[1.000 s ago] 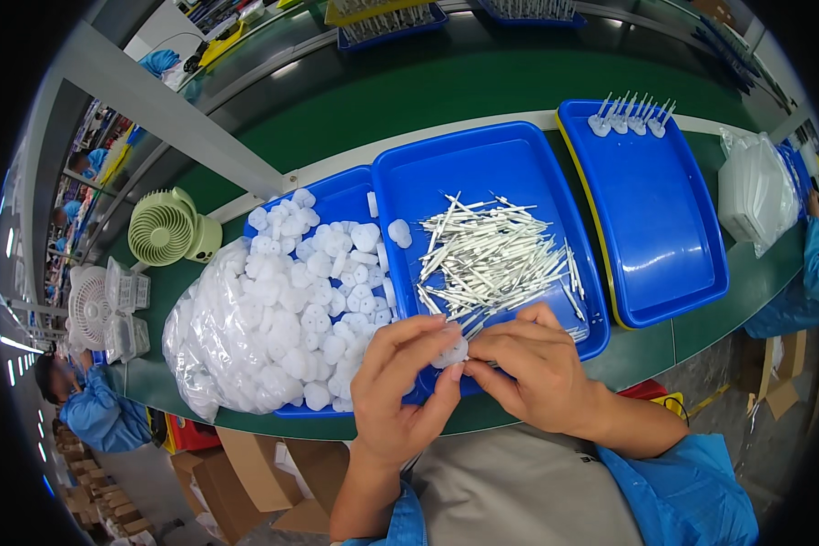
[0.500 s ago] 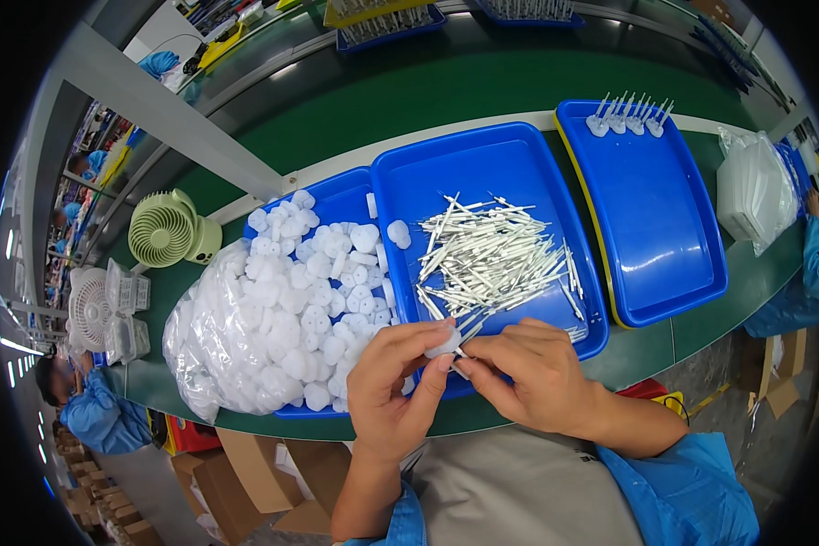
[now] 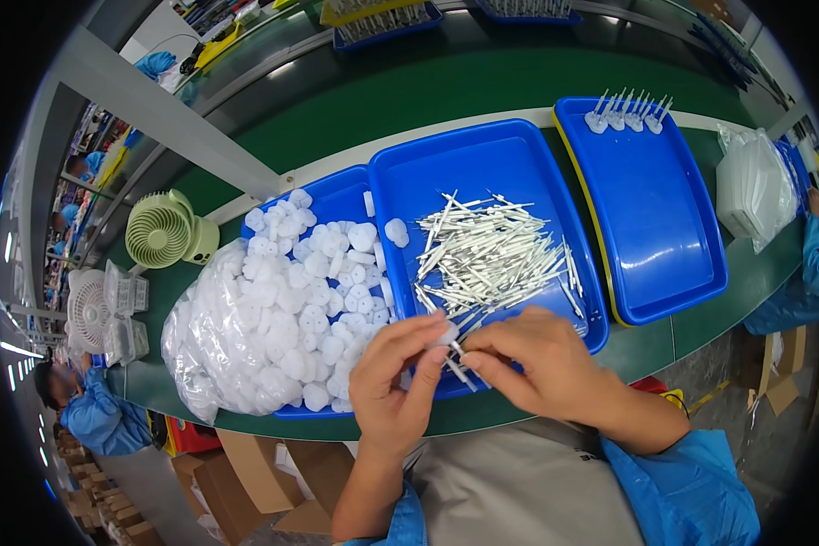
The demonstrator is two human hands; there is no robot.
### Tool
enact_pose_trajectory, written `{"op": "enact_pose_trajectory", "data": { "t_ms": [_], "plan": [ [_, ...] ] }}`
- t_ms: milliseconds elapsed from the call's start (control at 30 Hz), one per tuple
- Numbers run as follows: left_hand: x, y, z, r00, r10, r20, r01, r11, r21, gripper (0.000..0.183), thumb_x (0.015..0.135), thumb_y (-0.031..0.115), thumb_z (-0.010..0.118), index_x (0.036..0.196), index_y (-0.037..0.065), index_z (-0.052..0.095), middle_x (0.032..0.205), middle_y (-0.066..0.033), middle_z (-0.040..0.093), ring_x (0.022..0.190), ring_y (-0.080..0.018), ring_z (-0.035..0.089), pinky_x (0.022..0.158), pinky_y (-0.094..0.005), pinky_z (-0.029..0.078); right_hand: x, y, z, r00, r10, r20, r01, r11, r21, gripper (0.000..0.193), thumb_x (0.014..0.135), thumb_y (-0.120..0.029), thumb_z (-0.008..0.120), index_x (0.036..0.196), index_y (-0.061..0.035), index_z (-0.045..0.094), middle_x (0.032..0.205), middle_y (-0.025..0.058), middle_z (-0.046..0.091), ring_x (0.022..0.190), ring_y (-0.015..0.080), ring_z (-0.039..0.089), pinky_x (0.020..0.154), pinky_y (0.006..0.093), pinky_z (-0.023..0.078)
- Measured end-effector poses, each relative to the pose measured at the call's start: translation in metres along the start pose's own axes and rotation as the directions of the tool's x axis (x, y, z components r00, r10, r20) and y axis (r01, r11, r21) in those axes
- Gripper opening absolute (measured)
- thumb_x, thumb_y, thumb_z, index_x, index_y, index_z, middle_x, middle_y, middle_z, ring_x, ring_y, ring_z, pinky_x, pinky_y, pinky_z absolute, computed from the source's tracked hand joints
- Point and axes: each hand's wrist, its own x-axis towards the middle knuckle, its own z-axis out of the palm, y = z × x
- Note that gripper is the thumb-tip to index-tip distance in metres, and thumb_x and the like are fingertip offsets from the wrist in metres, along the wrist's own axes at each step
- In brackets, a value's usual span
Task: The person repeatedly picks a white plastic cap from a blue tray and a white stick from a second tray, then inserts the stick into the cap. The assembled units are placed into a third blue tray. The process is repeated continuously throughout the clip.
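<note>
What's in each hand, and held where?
Left hand: white plastic piece, by its rim. Right hand: apparently a slim rod, exact grip point hidden.

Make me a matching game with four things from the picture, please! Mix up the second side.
1. Heap of thin sticks
2. Left hand
3. White pieces with sticks standing up
4. Fan nearest the plastic bag

A. Pale green
B. At the far end of the right tray
C. In the middle tray
D. Holding a white rounded piece

Pairs: 1-C, 2-D, 3-B, 4-A
</note>
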Motion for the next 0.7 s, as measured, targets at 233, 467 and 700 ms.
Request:
{"op": "enact_pose_trajectory", "data": {
  "t_ms": [233, 467, 700],
  "plan": [
    [0.003, -0.004, -0.013, 0.996, -0.001, -0.089, 0.007, 0.997, 0.076, 0.025, 0.108, 0.001, 0.074, 0.132, -0.006, 0.075, 0.125, -0.0158, 0.077, 0.104, -0.0172, 0.073, 0.089, -0.0283, 0.057, -0.007, 0.019, -0.025, 0.978, 0.065, 0.2, 0.03, 0.897, -0.442, 0.018, 0.094, -0.016, 0.084, 0.106, -0.0069, 0.075, 0.108, 0.0109, 0.069, 0.104, 0.032, 0.066, 0.089, 0.0469, 0.052],
    [0.001, 0.003, -0.004, 0.979, -0.201, -0.042, 0.193, 0.971, -0.139, 0.035, 0.116, 0.001, 0.061, 0.15, -0.009, 0.06, 0.123, -0.0163, 0.077, 0.105, -0.0204, 0.079, 0.088, -0.0304, 0.065, 0.001, 0.007, -0.018, 0.995, 0.079, 0.057, -0.079, 0.997, 0.001, 0.015, 0.097, -0.005, 0.08, 0.105, -0.0024, 0.068, 0.1, 0.0145, 0.07, 0.092, 0.0331, 0.071, 0.08, 0.046, 0.056],
    [0.0, 0.004, 0.003, 0.981, -0.192, 0.012, 0.192, 0.967, -0.166, 0.035, 0.115, -0.004, 0.06, 0.149, -0.011, 0.059, 0.124, -0.0166, 0.076, 0.111, -0.0243, 0.081, 0.096, -0.0351, 0.069, 0.001, 0.001, 0.001, 0.996, 0.083, -0.019, -0.079, 0.985, 0.153, 0.019, 0.097, 0.0, 0.077, 0.116, -0.0012, 0.072, 0.094, 0.0122, 0.073, 0.073, 0.0251, 0.072, 0.063, 0.0371, 0.055]
  ]
}}
